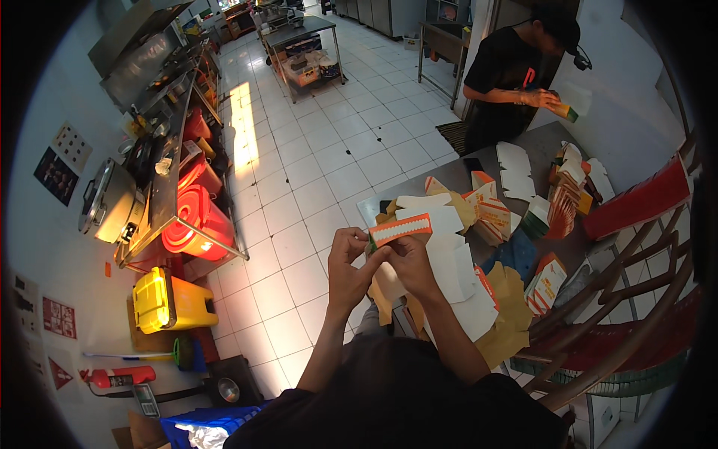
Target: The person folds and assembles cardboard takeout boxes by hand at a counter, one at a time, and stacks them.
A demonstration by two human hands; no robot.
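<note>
white floor tiles spread below the steel table [378, 203] while both hands, left [346, 262] and right [407, 262], pinch shut on an orange-and-white carton flat [402, 229] held just above them, its long axis running left to right, equally near each.

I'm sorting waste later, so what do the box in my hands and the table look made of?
The box looks like thin printed cardboard, matte: it lies flat, with creased flaps and cut edges. The table looks like brushed stainless steel: grey with a dull sheen. Both hands, left and right, grip the box.
</note>
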